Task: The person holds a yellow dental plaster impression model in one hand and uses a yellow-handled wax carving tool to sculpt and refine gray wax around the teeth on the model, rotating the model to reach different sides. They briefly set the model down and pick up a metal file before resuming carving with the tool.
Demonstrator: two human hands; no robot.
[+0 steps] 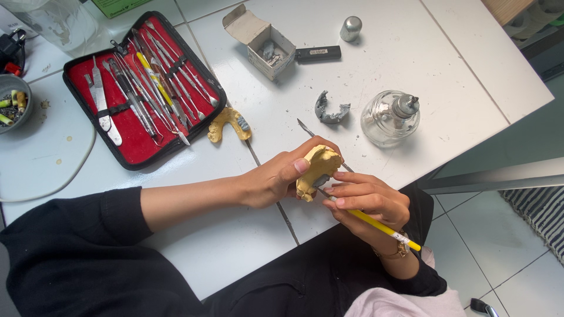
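My left hand [276, 176] grips a yellow plaster dental cast [318, 168] above the white table's [388, 58] near edge. My right hand [367, 202] holds a thin metal carving tool with a yellow handle [376, 222] like a pen. Its shaft crosses the cast, and its far tip [301, 122] sticks out beyond the cast. Both forearms wear black sleeves. A watch sits on my right wrist.
An open red-lined case [82, 111] of several metal instruments lies at the left. Beside it rests a second yellow cast [228, 124]. A grey wax piece [329, 110], a glass spirit lamp [390, 117], a small open box [264, 44], a black lighter [317, 54] and a metal cap [351, 28] lie beyond.
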